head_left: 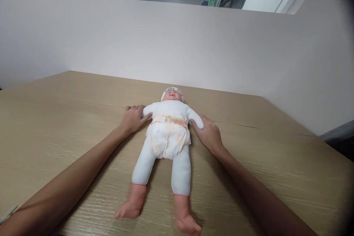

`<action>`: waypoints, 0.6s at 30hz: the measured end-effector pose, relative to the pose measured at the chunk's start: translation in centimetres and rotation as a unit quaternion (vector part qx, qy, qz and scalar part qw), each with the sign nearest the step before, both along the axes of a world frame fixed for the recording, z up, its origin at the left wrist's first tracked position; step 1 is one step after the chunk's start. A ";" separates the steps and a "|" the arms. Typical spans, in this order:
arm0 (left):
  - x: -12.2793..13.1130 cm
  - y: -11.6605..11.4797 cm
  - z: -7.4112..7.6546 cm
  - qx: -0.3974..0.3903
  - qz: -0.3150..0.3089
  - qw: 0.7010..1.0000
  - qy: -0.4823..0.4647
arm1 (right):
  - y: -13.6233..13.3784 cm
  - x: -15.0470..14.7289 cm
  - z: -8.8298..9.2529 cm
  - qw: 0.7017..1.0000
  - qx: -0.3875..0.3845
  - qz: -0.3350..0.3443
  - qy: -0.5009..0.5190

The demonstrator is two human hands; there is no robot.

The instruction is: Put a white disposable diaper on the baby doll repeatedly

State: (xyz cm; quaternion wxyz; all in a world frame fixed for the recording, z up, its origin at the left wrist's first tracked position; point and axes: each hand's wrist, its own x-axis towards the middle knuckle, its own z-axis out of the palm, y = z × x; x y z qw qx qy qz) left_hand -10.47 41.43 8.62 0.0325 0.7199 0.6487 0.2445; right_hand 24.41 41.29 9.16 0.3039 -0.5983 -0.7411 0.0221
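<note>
A baby doll (171, 108) lies on its back on the wooden table, feet toward me. Its body is white cloth, with bare pinkish feet and a white headband with blue lettering. Around its waist sits a white diaper (167, 140) with a colourful printed band across the front. My left hand (133, 118) is closed around the end of the doll's arm on the left side. On the right side, my right hand (208, 132) grips the other arm's end, thumb on top. The doll's own hands are hidden in my grasp.
The table (83, 132) has pale wood grain and a seam running across it. Behind it stands a white partition (138, 40), which also closes off the right side. A dark object (341, 140) shows past the table's right edge.
</note>
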 end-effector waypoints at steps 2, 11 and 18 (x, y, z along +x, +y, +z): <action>1.5 -1.0 0.8 -0.039 0.026 0.998 -0.044 | -0.9 -1.5 0.6 0.999 -0.035 -0.013 0.036; 4.8 -13.3 8.7 -0.036 0.063 0.977 -0.201 | -8.5 -1.2 5.3 0.977 -0.086 0.072 0.181; 4.7 -34.9 1.1 -0.075 0.017 0.981 -0.178 | -21.8 6.1 9.0 0.948 -0.156 0.243 0.132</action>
